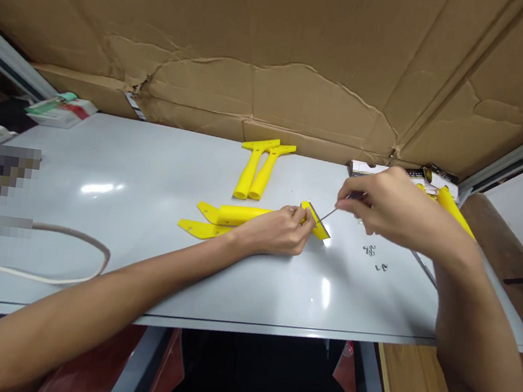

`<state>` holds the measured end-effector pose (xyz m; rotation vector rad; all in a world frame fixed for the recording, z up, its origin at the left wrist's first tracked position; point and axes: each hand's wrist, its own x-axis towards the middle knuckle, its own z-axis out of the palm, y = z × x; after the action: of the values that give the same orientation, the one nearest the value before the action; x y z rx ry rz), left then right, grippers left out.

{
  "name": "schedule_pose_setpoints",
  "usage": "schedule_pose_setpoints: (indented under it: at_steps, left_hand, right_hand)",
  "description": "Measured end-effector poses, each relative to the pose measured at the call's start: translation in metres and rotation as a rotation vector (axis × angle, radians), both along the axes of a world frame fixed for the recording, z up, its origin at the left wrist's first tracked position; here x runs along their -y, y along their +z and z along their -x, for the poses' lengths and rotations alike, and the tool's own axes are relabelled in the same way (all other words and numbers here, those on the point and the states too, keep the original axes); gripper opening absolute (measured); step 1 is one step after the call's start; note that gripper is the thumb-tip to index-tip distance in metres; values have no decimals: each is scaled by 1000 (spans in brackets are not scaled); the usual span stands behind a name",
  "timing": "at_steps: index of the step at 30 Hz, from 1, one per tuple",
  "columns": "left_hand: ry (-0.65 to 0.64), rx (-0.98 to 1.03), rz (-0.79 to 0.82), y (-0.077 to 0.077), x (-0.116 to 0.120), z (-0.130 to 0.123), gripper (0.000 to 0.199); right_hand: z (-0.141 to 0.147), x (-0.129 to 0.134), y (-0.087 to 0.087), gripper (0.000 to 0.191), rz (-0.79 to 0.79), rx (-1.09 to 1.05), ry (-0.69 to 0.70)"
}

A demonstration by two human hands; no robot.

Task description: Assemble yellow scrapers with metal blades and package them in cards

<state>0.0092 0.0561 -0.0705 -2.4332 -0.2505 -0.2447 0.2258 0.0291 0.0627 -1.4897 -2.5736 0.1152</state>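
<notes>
My left hand (pixel 290 230) is closed round the neck of a yellow scraper (pixel 244 215) lying across the table. Its wide head, with a metal blade along the edge, sticks out beyond my fingers. In my right hand (pixel 384 205), raised to the right, is a screwdriver (pixel 328 215); its handle is mostly hidden in my fingers. The thin shaft slants down to the scraper head, where the tip appears to touch. Below the held scraper lies a flat yellow piece (pixel 200 230), partly covered by my left hand and forearm. Small screws (pixel 369 250) lie below my right hand.
Two yellow scraper handles (pixel 245 172) lie near the cardboard wall (pixel 273 102). Small boxes (pixel 439 180) and more yellow parts (pixel 455 210) are at the back right. A white cable (pixel 71 231) loops on the left, with a small box (pixel 62 112) behind it.
</notes>
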Motion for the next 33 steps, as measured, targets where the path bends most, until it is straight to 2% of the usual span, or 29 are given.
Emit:
schedule_pose_setpoints:
  at_steps: [3,4,7,10,13,16,19,24,30,33]
  left_hand:
    - [16,3,-26,3,4,2,23]
    - [16,10,-27,4,5,3,22]
    - [-23,51,7,7,8,6,18]
    - [-77,88,18,7,11,6,16]
    - [-85,106,-12,5,14,3,34]
    - [-85,111,-79,6,16,2,31]
    - [-115,136,-118,9,20,2,13]
    - [-223,155,-122,16,26,3,13]
    - [-300,192,-105,17,31,1,24]
    - [-338,265,-60,14,29,0,31]
  right_hand:
    - [-24,2,19,15,-64,-44,-84]
    - [-32,3,22,16,-41,-23,-111]
    - [-53,2,25,19,115,69,-199]
    - [-62,-1,22,26,175,133,-273]
    - [-61,-4,21,34,263,196,-225]
    - [-54,-8,18,34,311,252,-147]
    - [-49,-14,11,30,265,298,-132]
    - [-55,-21,-5,17,375,378,-223]
    - [-94,17,-42,21,333,277,-146]
    - [-107,37,-63,16,392,200,-147]
